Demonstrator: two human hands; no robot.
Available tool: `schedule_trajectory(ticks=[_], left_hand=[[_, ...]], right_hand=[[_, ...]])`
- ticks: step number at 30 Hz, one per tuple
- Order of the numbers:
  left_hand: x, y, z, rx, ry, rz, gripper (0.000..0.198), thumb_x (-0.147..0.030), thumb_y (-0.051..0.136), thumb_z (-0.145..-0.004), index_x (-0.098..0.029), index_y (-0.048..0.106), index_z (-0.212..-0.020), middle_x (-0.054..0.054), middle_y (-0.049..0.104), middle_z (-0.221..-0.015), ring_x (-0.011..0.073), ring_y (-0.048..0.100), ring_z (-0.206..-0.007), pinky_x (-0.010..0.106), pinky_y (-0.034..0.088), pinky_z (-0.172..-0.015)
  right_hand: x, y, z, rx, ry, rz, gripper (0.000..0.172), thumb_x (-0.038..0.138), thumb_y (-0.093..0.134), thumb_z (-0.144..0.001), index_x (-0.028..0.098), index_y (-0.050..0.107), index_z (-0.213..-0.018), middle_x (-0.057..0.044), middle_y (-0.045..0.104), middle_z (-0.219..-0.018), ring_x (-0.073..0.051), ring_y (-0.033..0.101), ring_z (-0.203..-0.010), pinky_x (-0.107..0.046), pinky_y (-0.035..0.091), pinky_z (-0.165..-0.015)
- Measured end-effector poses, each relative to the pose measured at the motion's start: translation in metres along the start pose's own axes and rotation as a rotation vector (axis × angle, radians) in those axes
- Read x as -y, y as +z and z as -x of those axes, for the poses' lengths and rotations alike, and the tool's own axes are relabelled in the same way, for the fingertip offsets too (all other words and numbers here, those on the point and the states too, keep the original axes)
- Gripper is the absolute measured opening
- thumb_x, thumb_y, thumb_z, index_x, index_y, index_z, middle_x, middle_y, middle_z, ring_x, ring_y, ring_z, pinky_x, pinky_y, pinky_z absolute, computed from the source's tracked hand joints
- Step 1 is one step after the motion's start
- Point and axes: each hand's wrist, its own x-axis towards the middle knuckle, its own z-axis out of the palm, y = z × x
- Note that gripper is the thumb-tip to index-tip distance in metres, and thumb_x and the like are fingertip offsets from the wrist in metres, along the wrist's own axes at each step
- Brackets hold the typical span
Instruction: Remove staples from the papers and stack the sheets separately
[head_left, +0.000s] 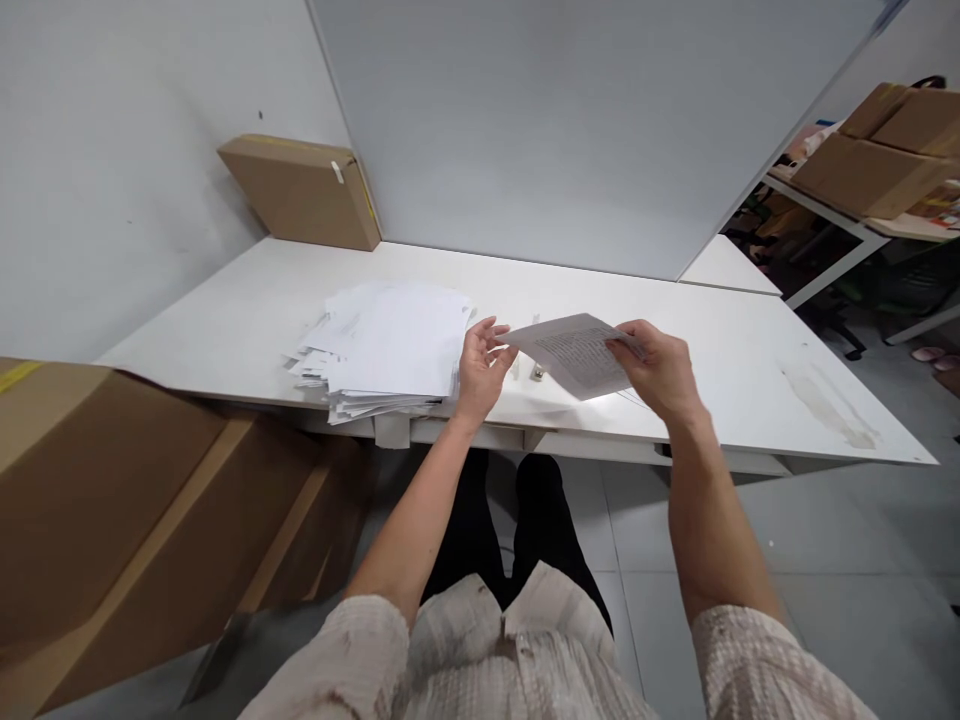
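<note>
A printed sheet of paper (577,352) hangs just above the white table (247,300), held at both ends. My left hand (481,366) pinches its left edge. My right hand (654,368) grips its right side with the fingers curled over it. An untidy stack of white papers (386,345) lies on the table just left of my left hand, reaching the front edge. A small metal object (537,372), perhaps a clip, sits on the table under the held sheet.
A brown cardboard box (304,190) leans against the wall at the table's back left. Large cardboard boxes (112,500) stand at my left below the table. A grey partition (570,130) backs the table. More boxes (885,140) rest on a table far right.
</note>
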Motion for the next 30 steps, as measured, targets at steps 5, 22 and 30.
schedule_trajectory(ticks=[5,22,30], left_hand=[[0.013,-0.007,0.01,0.17,0.012,-0.212,0.051,-0.039,0.058,-0.077,-0.025,0.037,-0.121,0.009,0.045,-0.127,0.0205,0.039,-0.121,0.039,0.03,-0.101],[0.032,0.01,0.019,0.372,-0.177,-0.045,0.035,-0.035,0.047,-0.082,-0.017,0.047,-0.112,0.009,0.059,-0.108,0.0191,0.054,-0.101,0.032,0.043,-0.085],[0.032,0.005,0.018,0.351,-0.189,-0.001,0.024,-0.036,0.053,-0.077,-0.016,0.056,-0.089,0.003,0.061,-0.085,0.0141,0.057,-0.082,0.028,0.044,-0.076]], right_hand=[[0.026,-0.01,-0.018,0.339,-0.168,0.551,0.017,0.018,0.04,-0.084,0.018,0.057,-0.086,-0.007,0.062,-0.076,-0.018,0.053,-0.067,-0.028,0.029,-0.058],[0.018,0.015,-0.015,0.541,-0.186,0.628,0.016,0.022,0.034,-0.088,0.019,0.05,-0.09,-0.006,0.06,-0.081,-0.015,0.047,-0.059,-0.026,0.021,-0.05],[0.016,-0.007,-0.009,0.459,-0.019,0.421,0.017,0.029,0.041,-0.085,0.019,0.055,-0.087,-0.005,0.06,-0.071,-0.016,0.05,-0.059,-0.026,0.027,-0.049]])
